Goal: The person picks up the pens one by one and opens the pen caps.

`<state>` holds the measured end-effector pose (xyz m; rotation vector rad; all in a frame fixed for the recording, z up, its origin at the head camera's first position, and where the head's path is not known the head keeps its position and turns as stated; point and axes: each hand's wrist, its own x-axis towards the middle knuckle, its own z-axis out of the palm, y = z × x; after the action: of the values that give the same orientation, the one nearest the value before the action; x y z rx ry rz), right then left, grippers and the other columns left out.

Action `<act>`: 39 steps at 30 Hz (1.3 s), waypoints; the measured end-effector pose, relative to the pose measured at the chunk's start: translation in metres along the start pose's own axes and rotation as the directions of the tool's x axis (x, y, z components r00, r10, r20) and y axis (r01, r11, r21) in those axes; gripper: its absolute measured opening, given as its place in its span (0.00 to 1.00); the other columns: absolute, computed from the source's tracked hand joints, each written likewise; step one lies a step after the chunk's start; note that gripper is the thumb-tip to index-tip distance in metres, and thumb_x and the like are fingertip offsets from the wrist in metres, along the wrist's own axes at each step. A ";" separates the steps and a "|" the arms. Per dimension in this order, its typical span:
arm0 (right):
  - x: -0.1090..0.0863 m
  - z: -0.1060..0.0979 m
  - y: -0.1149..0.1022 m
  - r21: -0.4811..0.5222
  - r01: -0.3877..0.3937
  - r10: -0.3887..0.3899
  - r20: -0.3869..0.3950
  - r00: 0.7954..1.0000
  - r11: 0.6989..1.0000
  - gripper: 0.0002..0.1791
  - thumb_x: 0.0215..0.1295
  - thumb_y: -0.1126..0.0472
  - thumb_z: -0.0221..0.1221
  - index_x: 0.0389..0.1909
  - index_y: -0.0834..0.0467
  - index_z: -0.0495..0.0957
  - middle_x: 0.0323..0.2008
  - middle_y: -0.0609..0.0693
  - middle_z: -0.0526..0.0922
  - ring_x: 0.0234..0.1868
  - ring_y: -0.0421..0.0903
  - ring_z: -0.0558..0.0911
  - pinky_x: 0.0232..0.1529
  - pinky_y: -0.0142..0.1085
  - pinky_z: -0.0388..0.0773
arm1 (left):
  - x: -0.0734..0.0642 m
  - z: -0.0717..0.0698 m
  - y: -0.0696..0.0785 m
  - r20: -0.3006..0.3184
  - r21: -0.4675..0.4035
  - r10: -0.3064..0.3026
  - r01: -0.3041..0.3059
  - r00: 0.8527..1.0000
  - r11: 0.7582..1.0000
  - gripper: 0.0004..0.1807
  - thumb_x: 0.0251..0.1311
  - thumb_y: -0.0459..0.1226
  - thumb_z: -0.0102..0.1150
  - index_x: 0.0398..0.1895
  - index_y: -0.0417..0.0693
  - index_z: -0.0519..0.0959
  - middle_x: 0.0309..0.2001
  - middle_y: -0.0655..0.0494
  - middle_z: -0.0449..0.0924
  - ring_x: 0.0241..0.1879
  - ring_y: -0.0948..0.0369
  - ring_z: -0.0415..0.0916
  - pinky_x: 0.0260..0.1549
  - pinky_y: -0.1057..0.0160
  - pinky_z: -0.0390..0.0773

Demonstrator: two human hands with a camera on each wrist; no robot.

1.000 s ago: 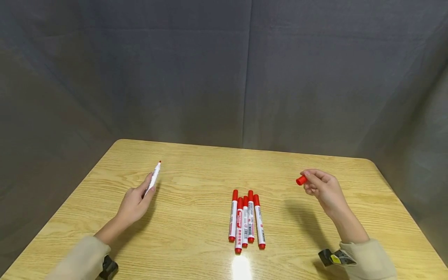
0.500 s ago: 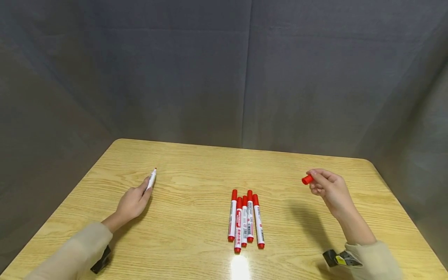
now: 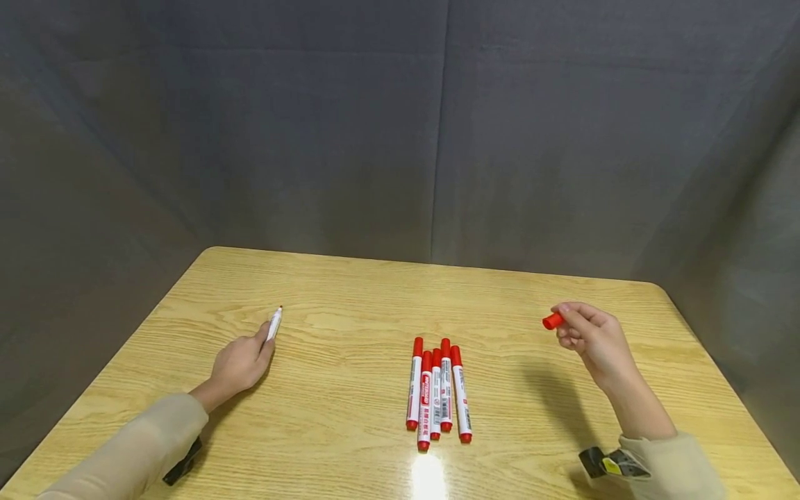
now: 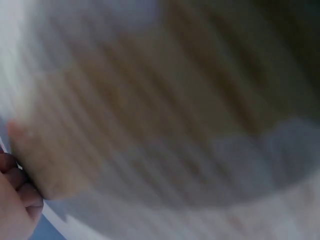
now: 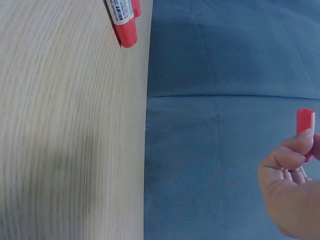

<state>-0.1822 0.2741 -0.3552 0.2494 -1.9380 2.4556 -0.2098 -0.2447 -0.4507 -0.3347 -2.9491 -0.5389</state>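
In the head view, my left hand [image 3: 240, 362] grips an uncapped white marker [image 3: 275, 323] low over the left side of the table, its reddish tip pointing away from me. The left wrist view is mostly blurred; only curled fingers [image 4: 22, 187] show at its left edge. On the right, my right hand [image 3: 598, 345] pinches a red marker cap [image 3: 553, 321] between thumb and fingers, raised above the table. That same cap [image 5: 305, 121] stands upright in the right wrist view, its open end up. Between the hands lie several capped red markers [image 3: 426, 399], side by side.
The wood-grain table [image 3: 350, 305] has rounded far corners. A dark grey curtain [image 3: 325, 153] hangs behind it and along both sides. Black straps sit at both wrists [image 3: 615, 463]. A bright light reflection falls near the front of the table.
My left hand has moved slightly left and lowered toward the table with the marker. My right hand has drifted a little to the right with the cap. The capped markers stay where they were.
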 end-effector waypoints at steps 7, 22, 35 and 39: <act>-0.001 -0.001 0.000 -0.011 -0.011 0.011 -0.004 1.000 1.000 0.10 0.66 0.65 0.51 0.30 0.57 0.81 0.25 0.46 0.80 0.22 0.36 0.75 0.22 0.25 0.72 | 0.001 0.002 -0.002 0.028 0.054 -0.046 0.045 0.999 0.998 0.27 0.67 0.41 0.37 0.62 0.28 0.60 0.10 0.56 0.59 0.09 0.64 0.52 0.07 0.68 0.54; 0.000 -0.007 0.000 -0.078 -0.056 0.055 -0.010 0.998 0.995 0.08 0.65 0.63 0.53 0.30 0.55 0.81 0.25 0.45 0.79 0.22 0.36 0.74 0.23 0.25 0.73 | -0.003 -0.005 -0.002 0.069 0.020 -0.082 0.081 0.994 0.997 0.33 0.68 0.47 0.35 0.65 0.28 0.54 0.09 0.58 0.59 0.08 0.66 0.50 0.06 0.70 0.52; 0.005 -0.019 0.004 -0.202 -0.107 0.100 -0.046 0.994 0.973 0.06 0.64 0.60 0.54 0.30 0.51 0.79 0.25 0.44 0.78 0.23 0.36 0.73 0.24 0.26 0.73 | -0.004 -0.021 -0.004 0.023 0.032 -0.092 0.091 0.996 0.995 0.34 0.68 0.49 0.35 0.66 0.30 0.52 0.07 0.58 0.57 0.08 0.65 0.49 0.07 0.69 0.52; 0.006 -0.020 0.005 -0.231 -0.110 0.099 -0.058 0.993 0.967 0.04 0.64 0.60 0.55 0.32 0.55 0.75 0.23 0.44 0.76 0.23 0.37 0.72 0.24 0.27 0.71 | -0.007 -0.027 0.000 0.007 0.019 -0.091 0.091 0.996 0.996 0.34 0.68 0.49 0.35 0.67 0.31 0.51 0.07 0.59 0.56 0.08 0.66 0.48 0.07 0.69 0.51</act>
<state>-0.1916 0.2919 -0.3642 0.0889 -2.2488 2.2367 -0.2003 -0.2560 -0.4268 -0.2010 -2.9867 -0.5210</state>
